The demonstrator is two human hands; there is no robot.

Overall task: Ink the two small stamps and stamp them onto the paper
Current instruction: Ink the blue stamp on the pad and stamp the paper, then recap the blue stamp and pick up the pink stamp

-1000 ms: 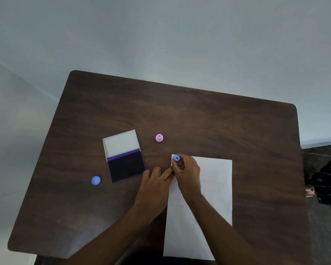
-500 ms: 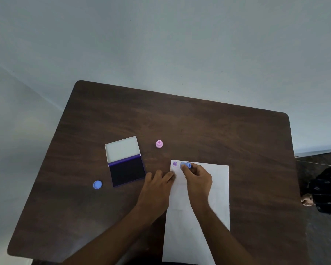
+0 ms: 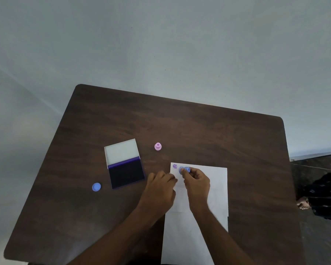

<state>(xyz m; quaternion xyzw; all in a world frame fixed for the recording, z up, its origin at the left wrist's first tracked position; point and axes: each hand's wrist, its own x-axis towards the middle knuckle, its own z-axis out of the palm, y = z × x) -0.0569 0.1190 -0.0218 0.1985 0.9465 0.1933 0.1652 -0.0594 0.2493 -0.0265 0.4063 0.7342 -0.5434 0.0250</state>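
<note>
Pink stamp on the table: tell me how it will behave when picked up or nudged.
The pink stamp looks like small moulded plastic, so probably light and stiff. It stands upright on a flared base, so it likely resists tipping. Its round shape suggests it would roll if knocked over.

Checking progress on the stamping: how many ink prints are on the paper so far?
1. A purple print sits in the far left corner of the paper. The right hand holds the blue stamp just beside it; another print could be hidden under the stamp or the hands.
</note>
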